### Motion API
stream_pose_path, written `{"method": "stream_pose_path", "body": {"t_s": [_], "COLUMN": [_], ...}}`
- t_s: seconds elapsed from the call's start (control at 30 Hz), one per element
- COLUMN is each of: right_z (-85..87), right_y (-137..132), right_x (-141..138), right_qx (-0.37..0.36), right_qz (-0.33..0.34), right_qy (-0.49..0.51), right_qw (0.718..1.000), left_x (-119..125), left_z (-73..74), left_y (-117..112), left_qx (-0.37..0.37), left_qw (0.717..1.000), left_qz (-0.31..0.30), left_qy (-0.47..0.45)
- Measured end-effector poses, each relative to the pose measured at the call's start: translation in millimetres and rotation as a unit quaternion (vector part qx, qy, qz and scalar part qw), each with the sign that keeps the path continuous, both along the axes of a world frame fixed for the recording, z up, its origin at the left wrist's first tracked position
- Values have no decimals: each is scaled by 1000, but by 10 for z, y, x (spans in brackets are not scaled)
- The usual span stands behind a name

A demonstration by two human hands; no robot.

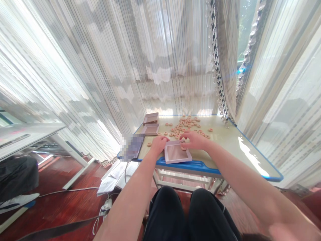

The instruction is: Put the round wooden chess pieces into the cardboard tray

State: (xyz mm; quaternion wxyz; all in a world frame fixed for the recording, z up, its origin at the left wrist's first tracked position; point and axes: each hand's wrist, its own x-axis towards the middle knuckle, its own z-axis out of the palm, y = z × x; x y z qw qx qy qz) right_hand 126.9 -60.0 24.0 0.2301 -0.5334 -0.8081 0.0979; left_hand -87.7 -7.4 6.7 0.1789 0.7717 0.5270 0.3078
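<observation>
A shallow pale pink box (176, 152) sits at the front edge of the desk. My left hand (159, 144) grips it at its far left corner, fingers closed at the rim. Over the far right part of the box is my right hand (194, 140), its fingers curled around a small round wooden game piece (184, 148). Many similar round wooden pieces (188, 123) with reddish markings lie scattered beyond the box, some close to my right fingers. What is printed on them is too small to read.
Two more shallow boxes (150, 129) stand at the desk's back left. A dark flat object (140, 147), partly pixelated, lies at the left edge. The desk (233, 147) has a blue rim. Curtains (163, 67) hang behind it. Papers (110, 179) and cables lie lower left.
</observation>
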Motion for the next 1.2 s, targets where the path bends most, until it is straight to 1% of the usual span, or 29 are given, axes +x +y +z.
{"method": "stream_pose_path", "body": {"t_s": [0.07,0.13,0.2,0.27,0.4,0.5,0.57,0.67,0.77,0.9,1.0,1.07,1.2], "right_z": [-8,-25,-52,-85,-126,-121,-122,-160,-225,-275,-271,-262,-271], "right_y": [29,65,104,139,152,125,118,148,204,247,247,247,284], "right_x": [44,101,158,195,174,117,89,71,63,46,26,13,5], "right_qx": [35,52,50,43,33,40,45,51,47,48,54,57,64], "right_qz": [-21,-47,-68,-81,-83,-65,-46,-22,-16,-22,-36,-45,-52], "right_qy": [-3,-10,-15,-14,2,41,69,69,39,7,-7,-8,-8], "right_qw": [999,998,996,996,996,996,996,996,998,999,998,997,997], "left_x": [5,4,-1,-9,-25,-33,-29,-2,45,108,119,100,35], "left_z": [15,24,24,16,-6,-9,0,17,17,-6,-8,-1,-1], "left_y": [-12,-34,-59,-79,-96,-112,-134,-173,-195,-206,-225,-230,-189], "left_qx": [-5,-3,13,46,100,143,172,187,173,134,115,105,121], "left_qw": [1000,1000,999,997,990,982,977,967,956,948,948,954,975], "left_qz": [2,8,22,40,75,102,119,172,223,250,250,234,145], "left_qy": [-13,-20,-32,-49,-73,-69,-41,21,79,147,161,156,114]}}
